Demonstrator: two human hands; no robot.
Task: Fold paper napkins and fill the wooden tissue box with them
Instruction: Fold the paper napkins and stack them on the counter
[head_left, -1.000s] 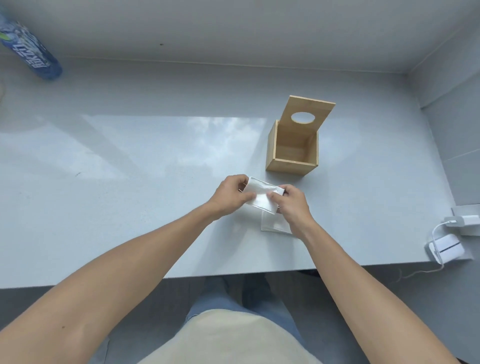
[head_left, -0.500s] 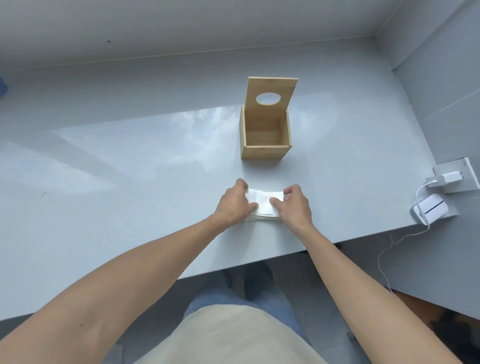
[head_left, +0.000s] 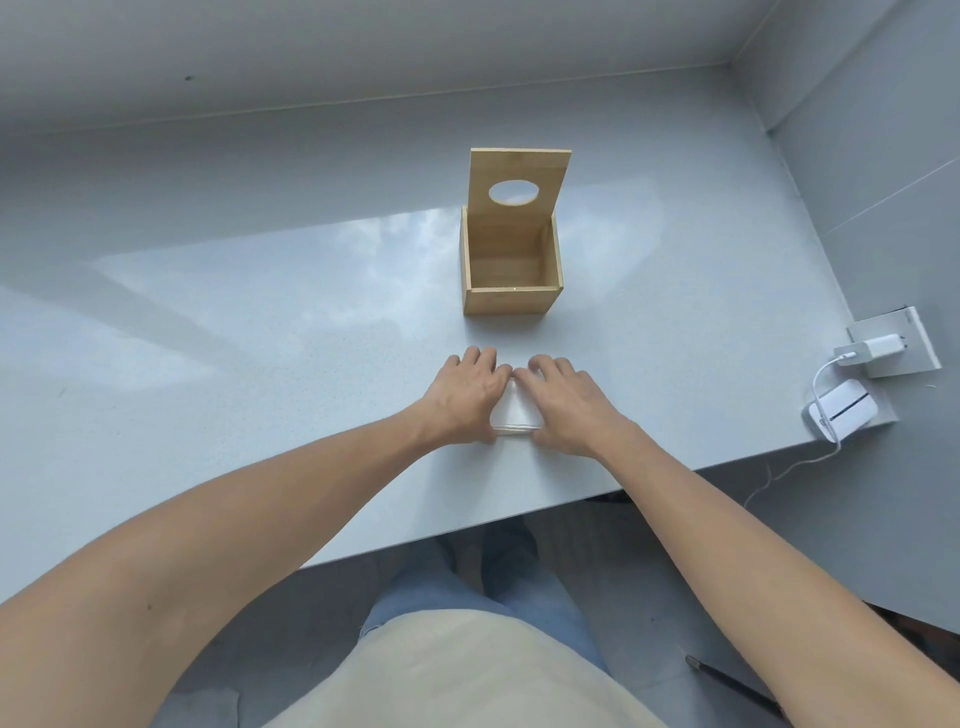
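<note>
On the desk (head_left: 260, 338), before the open wooden tissue box (head_left: 511, 301), the left hand (head_left: 467, 397) and right hand (head_left: 566, 405) press flat, fingers extended, on the folded napkins (head_left: 511, 415).

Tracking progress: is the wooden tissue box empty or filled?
Empty: the wooden tissue box, lid raised, shows a bare floor, nothing inside.

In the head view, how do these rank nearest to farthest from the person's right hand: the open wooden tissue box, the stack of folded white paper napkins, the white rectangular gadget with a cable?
1. Stack of folded white paper napkins: pressed under the right hand.
2. Open wooden tissue box: ahead, slightly left.
3. White rectangular gadget: far to the right.
</note>
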